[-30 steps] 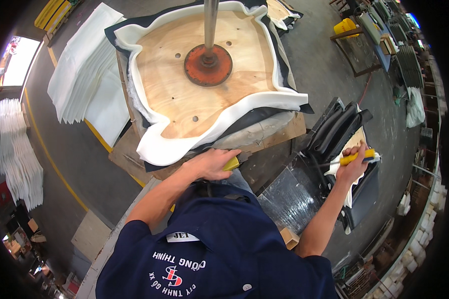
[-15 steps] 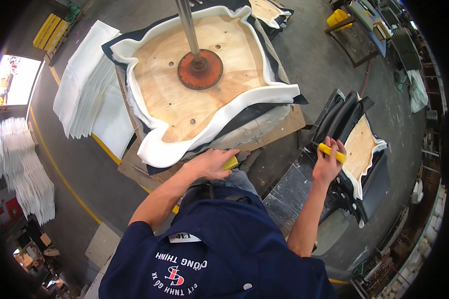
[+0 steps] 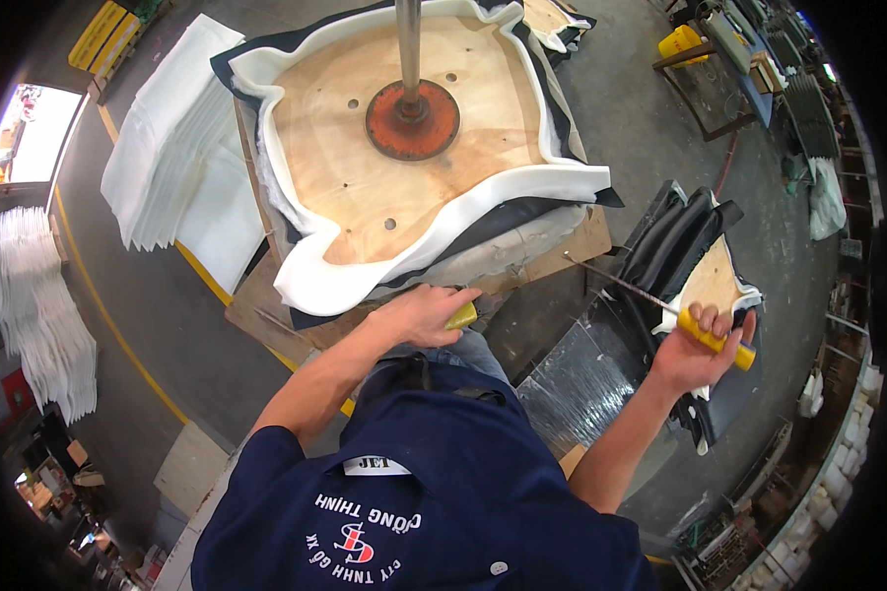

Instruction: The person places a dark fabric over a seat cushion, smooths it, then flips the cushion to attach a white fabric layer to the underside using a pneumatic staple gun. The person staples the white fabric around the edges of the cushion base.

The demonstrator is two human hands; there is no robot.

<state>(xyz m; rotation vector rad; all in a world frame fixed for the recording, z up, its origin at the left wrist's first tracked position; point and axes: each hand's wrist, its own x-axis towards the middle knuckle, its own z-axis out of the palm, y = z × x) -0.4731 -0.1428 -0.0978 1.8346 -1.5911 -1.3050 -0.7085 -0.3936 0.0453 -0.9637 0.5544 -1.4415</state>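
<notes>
Yellow-handled tool in right grip, thin shaft leftward

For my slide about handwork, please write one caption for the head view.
Right hand holds a yellow-handled tool, left hand a yellow object, near a foam-edged panel under a red disc.

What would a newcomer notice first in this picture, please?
Probably the large, pale wooden panel at the upper middle, edged with white foam; a round orange-red metal plate rests on it. Next, at the right, the right hand grips a slim tool with a yellow handle.
</notes>
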